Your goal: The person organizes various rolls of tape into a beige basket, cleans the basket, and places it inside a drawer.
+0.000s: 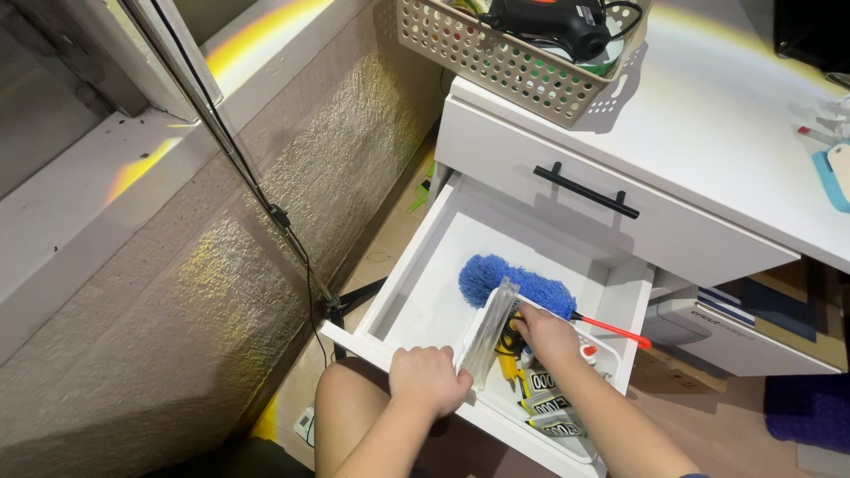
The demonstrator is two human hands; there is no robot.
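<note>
An open white drawer sits pulled out below a closed drawer with a black bar handle, and both hands work at its front right corner. The left hand is curled tight around the near end of a clear plastic tray, gripping the rim where it meets the drawer's front edge; the tray's left wall stands up tilted, its long axis running from the front edge back toward the drawer's rear. The right hand reaches down into the tray just right of that wall, fingers bent among the contents, but whether they are closed on anything cannot be told, as the knuckles hide the fingertips. A yellow tool lies just below and left of that hand, between the two hands, and is nearer the right one. Tubes with dark labels lie at the tray's front end, touching one another. A blue fluffy duster lies across the back of the tray, its red handle pointing toward the drawer's right wall. The drawer's left half shows only white floor. On the desk top above, a perforated beige basket holds a black tool with a cord.
</note>
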